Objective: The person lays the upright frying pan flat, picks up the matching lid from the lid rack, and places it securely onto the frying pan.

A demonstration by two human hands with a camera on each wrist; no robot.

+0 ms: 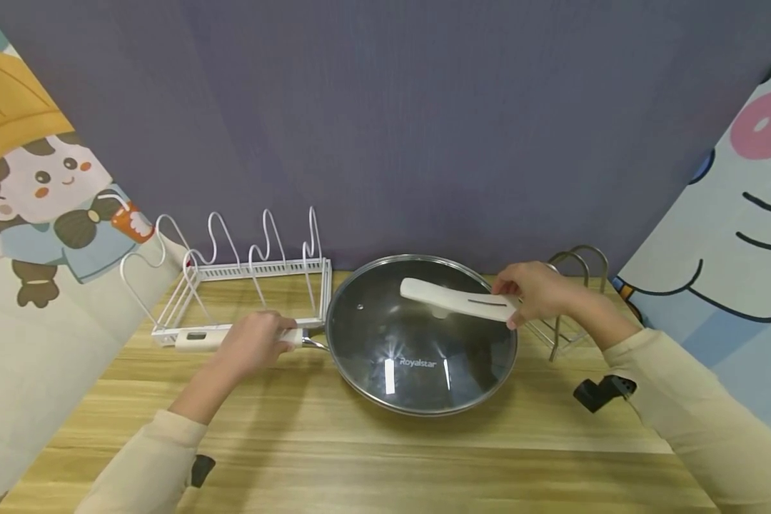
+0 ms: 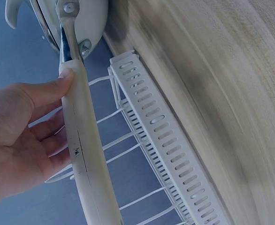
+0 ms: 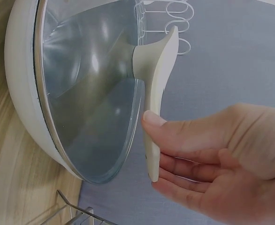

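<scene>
A white frying pan (image 3: 20, 84) with a glass lid (image 1: 417, 335) on it occupies the middle of the wooden table. My left hand (image 1: 255, 343) grips the pan's cream handle (image 2: 88, 140), thumb along its near end by the metal joint. The lid's long cream handle (image 1: 456, 298) rises from the centre of the glass. At that handle's right end my right hand (image 1: 536, 291) pinches it between thumb and fingers, as the right wrist view (image 3: 212, 154) shows. The lid rim lies along the pan rim.
A white wire rack (image 1: 244, 268) with tall loops stands on the table (image 1: 360, 464) behind my left hand. Behind my right hand is a small metal wire rack (image 1: 578, 268). A grey-purple panel (image 1: 385, 128) closes off the back, with cartoon-printed walls at both sides.
</scene>
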